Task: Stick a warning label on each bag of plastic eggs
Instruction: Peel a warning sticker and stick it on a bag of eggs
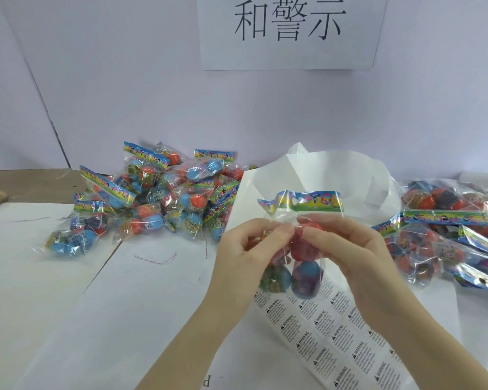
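Note:
I hold one clear bag of plastic eggs (299,266) upright in front of me, its colourful header card at the top. My left hand (248,251) grips the bag's left side with curled fingers. My right hand (347,249) pinches the bag's front near a red egg, fingertips meeting those of the left hand. Whether a label is under the fingertips cannot be seen. A sheet of white warning labels (335,339) lies on the table below the bag.
A heap of egg bags (152,198) lies at the back left, and another pile (451,229) sits on the right. A large white backing sheet (321,175) curls up behind the held bag. A paper sign (290,32) hangs on the wall.

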### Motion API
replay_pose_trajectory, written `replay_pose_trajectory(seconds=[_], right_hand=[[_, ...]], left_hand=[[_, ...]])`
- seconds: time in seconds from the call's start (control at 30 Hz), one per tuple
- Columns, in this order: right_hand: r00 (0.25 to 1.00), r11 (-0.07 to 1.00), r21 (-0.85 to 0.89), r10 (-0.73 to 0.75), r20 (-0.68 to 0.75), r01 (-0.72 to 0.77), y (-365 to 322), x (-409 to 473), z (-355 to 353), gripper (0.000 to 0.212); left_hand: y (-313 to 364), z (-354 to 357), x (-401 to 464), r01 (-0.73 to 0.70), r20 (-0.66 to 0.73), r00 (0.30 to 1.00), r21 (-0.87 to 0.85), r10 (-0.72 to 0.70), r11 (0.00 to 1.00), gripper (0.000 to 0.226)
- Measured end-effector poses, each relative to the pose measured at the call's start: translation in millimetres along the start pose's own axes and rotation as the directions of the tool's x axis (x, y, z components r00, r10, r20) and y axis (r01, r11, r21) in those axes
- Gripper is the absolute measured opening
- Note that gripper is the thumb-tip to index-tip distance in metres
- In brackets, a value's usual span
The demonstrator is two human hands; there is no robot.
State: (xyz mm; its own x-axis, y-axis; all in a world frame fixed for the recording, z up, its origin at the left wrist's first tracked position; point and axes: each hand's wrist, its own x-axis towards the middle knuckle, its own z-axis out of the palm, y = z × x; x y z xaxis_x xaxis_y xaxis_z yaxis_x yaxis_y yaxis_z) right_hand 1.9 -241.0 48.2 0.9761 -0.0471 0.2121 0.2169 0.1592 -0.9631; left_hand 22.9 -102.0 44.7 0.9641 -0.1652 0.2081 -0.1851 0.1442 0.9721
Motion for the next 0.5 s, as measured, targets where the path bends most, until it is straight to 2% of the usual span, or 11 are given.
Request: replay_pose_trajectory(seconds=[0.1, 0.17, 0.23, 0.3, 0.33, 0.37, 0.43, 0.5], right_hand=[[0.997, 1.000, 0.009, 0.024, -0.076, -0.024, 2.0, 1.7, -1.1, 0.012], [0.994, 1.000, -0.006, 0.027, -0.106, -0.027, 1.0, 1.5, -0.1, 0.018], [0.989, 1.000, -0.003, 0.011, -0.150, -0.012, 0.0, 2.1, -1.2, 0.032], [0.982, 0.997, 0.074, 0.005, -0.187, 0.009, -1.0, 3.1, -4.1, 0.023], [0.983, 0.992, 0.126, 0.007, -0.182, 0.016, -1.8, 3.5, -5.5, 0.012], [0.985, 0.987, 0.161, 0.005, -0.170, 0.022, -2.7, 3.9, -5.9, 0.013], [0.994, 0.985, 0.171, 0.008, -0.105, 0.011, -2.6, 6.1, -8.7, 0.031], [0.999, 0.995, 0.096, 0.040, -0.026, -0.038, -1.8, 6.2, -10.1, 0.037]], left_hand=[[0.2, 2.2, -3.5, -0.022, 0.053, 0.998, 0.040, 0.020, 0.999, 0.017], [0.6, 4.9, -4.4, -0.013, 0.051, 0.999, 0.036, 0.011, 0.999, 0.010], [-0.3, 5.0, -3.1, 0.026, 0.048, 0.998, 0.034, -0.027, 0.999, 0.032], [0.3, 2.4, -0.4, 0.095, 0.074, 0.992, 0.080, -0.101, 0.992, 0.046], [0.8, 1.6, 0.2, 0.120, 0.099, 0.987, 0.098, -0.130, 0.988, 0.049], [1.2, 1.8, 0.1, 0.132, 0.110, 0.984, 0.097, -0.143, 0.986, 0.048], [0.3, 3.7, -0.6, 0.090, 0.082, 0.992, 0.044, -0.093, 0.995, 0.041], [-0.9, 4.7, -0.6, 0.027, 0.021, 0.999, -0.039, -0.026, 0.999, 0.036]])
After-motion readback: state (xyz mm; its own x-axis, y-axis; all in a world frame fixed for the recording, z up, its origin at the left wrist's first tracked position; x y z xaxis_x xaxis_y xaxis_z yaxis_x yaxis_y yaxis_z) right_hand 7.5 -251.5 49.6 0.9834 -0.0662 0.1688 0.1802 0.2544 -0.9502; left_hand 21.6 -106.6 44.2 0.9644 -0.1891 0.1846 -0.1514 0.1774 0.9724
